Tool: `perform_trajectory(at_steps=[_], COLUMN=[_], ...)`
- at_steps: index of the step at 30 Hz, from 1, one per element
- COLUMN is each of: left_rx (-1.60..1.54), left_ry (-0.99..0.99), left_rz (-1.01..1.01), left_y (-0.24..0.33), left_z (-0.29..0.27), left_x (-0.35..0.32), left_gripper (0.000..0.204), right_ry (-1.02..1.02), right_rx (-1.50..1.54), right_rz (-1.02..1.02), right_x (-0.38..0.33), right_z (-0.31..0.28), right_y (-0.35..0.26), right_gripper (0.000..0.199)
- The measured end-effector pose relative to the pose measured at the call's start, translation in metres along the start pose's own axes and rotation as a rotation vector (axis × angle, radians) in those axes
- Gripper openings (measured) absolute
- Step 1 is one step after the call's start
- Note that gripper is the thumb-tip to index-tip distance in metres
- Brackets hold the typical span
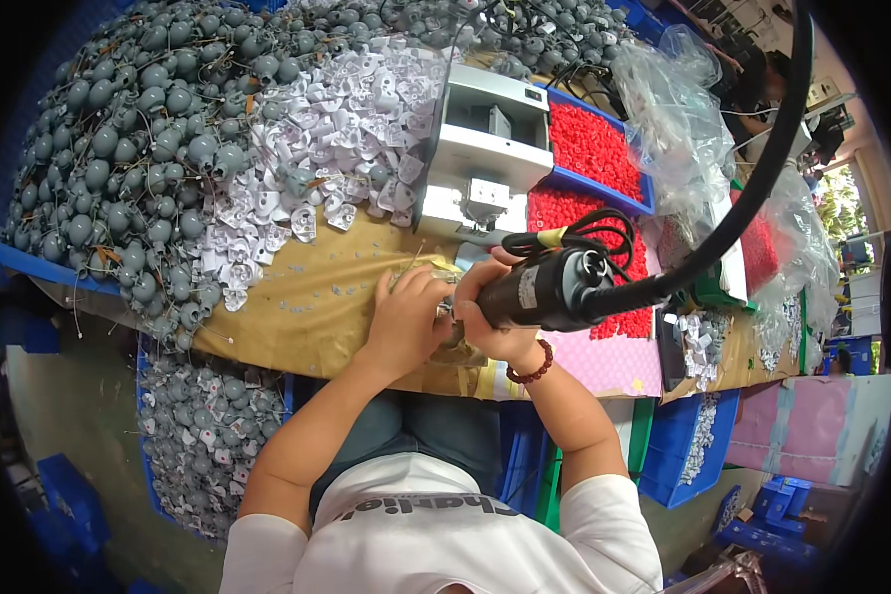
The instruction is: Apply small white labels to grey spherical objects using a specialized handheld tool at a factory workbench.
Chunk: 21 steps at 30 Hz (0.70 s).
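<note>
My left hand (406, 315) is over the brown-covered worktop with its fingers curled inward, closed on something small beside my right hand. My right hand (493, 332), a dark red bead bracelet (532, 363) at its wrist, is closed too, with thumb and fingers bent toward the left hand. What lies between the fingers is mostly hidden. A black cylindrical device (540, 289) on a thick black cable (703, 262) covers part of my right hand; whether I grip it, I cannot tell.
Grey round parts with wires (119, 148) and white plastic parts (342, 119) are heaped at left. A white-and-grey machine (490, 148) stands beyond my hands. Red pieces (594, 148) fill a blue tray to the right, near clear plastic bags (678, 109). Below the worktop are bins.
</note>
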<state>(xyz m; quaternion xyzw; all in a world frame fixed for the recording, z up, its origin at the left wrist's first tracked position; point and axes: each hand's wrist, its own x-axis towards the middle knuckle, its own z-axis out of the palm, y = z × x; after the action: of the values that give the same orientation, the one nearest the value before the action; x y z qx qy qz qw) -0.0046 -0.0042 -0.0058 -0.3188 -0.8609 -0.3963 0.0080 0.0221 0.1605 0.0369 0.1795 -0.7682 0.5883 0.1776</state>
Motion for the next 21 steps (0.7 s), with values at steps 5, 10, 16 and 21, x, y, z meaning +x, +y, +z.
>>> perform_trajectory(at_steps=[5,10,16,21], left_rx=[-0.044,0.062,0.067,0.068], left_ry=[0.041,0.064,0.114,0.137], left_rz=[-0.018,-0.034,0.080,0.115], left_y=[0.005,0.009,0.008,0.006], left_z=[-0.002,-0.002,0.004,0.007], left_x=[0.002,-0.003,-0.014,-0.019], left_gripper=[0.042,0.040,0.036,0.036], right_ry=[0.077,0.397,0.700,0.274], right_rx=[0.042,0.198,0.145,-0.173], right_rz=[-0.040,0.323,0.397,0.253], right_x=[0.002,0.026,0.007,-0.036], right_z=[-0.006,-0.022,-0.080,-0.035], right_y=[0.002,-0.027,0.037,0.019], right_gripper=[0.058,0.012,0.043,0.030])
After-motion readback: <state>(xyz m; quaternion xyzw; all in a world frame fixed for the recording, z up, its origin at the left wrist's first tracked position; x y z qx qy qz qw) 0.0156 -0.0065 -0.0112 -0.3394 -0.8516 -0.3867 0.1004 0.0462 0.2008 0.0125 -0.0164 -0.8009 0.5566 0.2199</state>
